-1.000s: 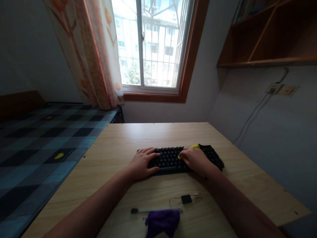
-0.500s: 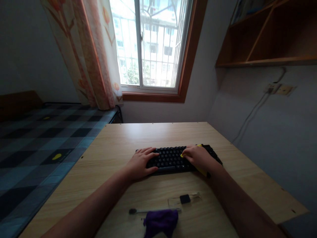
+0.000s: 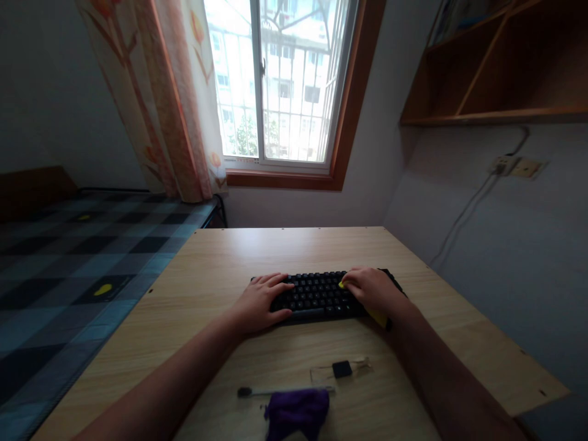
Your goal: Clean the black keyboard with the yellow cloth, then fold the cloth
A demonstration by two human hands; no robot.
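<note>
A black keyboard point(image 3: 316, 297) lies across the wooden table. My left hand point(image 3: 264, 300) rests on its left end, fingers spread over the edge and keys. Over the right part of the keys, my right hand point(image 3: 370, 288) is closed on a yellow strip point(image 3: 377, 318). One bit of yellow shows at the fingertips and more sticks out under the palm toward me; the rest is hidden, so its kind is unclear. Closer to me are a purple cloth point(image 3: 297, 409), a thin rod with a dark tip point(image 3: 245, 392), and a small black piece with wire loops point(image 3: 342, 369).
The pale wooden table point(image 3: 220, 257) reaches toward the wall below a barred window point(image 3: 294, 92). A bed with a checked cover point(image 3: 151, 245) stands at the left. At the right, a wooden shelf point(image 3: 496, 115) hangs above a wall socket point(image 3: 505, 164) with a cable.
My right hand has shifted slightly to the right over the keyboard, together with the yellow strip. My left hand stays in the same place.
</note>
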